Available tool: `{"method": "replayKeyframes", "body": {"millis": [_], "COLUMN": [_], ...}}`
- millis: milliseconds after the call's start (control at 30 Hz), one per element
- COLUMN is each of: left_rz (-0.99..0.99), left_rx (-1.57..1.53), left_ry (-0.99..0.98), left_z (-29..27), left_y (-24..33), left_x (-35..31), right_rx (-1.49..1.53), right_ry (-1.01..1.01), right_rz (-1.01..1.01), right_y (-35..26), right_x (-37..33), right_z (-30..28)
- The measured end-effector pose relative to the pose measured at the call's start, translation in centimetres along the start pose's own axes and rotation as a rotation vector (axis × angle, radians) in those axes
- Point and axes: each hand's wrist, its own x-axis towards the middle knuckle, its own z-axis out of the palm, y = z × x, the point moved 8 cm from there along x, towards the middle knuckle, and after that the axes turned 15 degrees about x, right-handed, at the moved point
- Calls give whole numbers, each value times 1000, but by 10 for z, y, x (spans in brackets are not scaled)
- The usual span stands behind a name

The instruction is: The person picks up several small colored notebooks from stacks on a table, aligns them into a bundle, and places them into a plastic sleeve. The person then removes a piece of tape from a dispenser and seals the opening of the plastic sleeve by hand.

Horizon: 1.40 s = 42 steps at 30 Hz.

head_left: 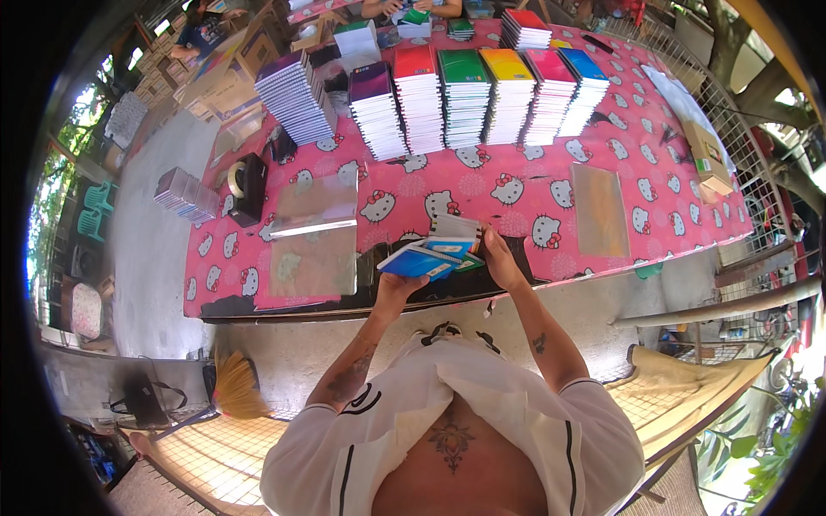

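Over the table's near edge I hold a small bundle of spiral notebooks (pixel 422 261), with blue covers and a bit of green showing. My left hand (pixel 401 291) grips the blue one at its lower left. My right hand (pixel 502 261) is closed at the bundle's right side, by the pages and binding; its fingertips are partly hidden. Beyond my hands stands a row of tall notebook stacks: purple (pixel 375 112), red (pixel 418 99), green (pixel 465 96), yellow (pixel 509 95), pink (pixel 551 96) and blue (pixel 585 90).
Clear plastic sleeves (pixel 314 258) lie left on the pink patterned tablecloth (pixel 490 193), another sleeve (pixel 601 211) right. A tape dispenser (pixel 247 189) and a small stack (pixel 185 194) stand at the left edge. A small carton (pixel 709 159) sits far right. Across the table, a person's hands (pixel 415 9) hold notebooks.
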Motion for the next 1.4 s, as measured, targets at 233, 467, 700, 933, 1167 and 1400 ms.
{"method": "replayKeyframes", "body": {"millis": [233, 467, 700, 933, 1167, 1400], "left_rz": [-52, -7, 231, 682, -54, 247], "left_rx": [182, 83, 645, 991, 420, 910], "left_ry": [84, 141, 41, 126, -48, 14], "left_z": [-9, -20, -36, 27, -13, 15], "left_y": [-43, -26, 67, 99, -17, 43], "left_x": [25, 17, 20, 10, 16, 28], "right_rx": [-188, -264, -171, -162, -63, -147], "right_ry": [-22, -63, -71, -74, -32, -104], "right_rz": [-33, -18, 125, 35, 97, 4], "right_y": [-10, -13, -7, -8, -2, -10], "right_x": [-7, -11, -5, -6, -1, -12], "right_z": [35, 43, 26, 19, 25, 46]}}
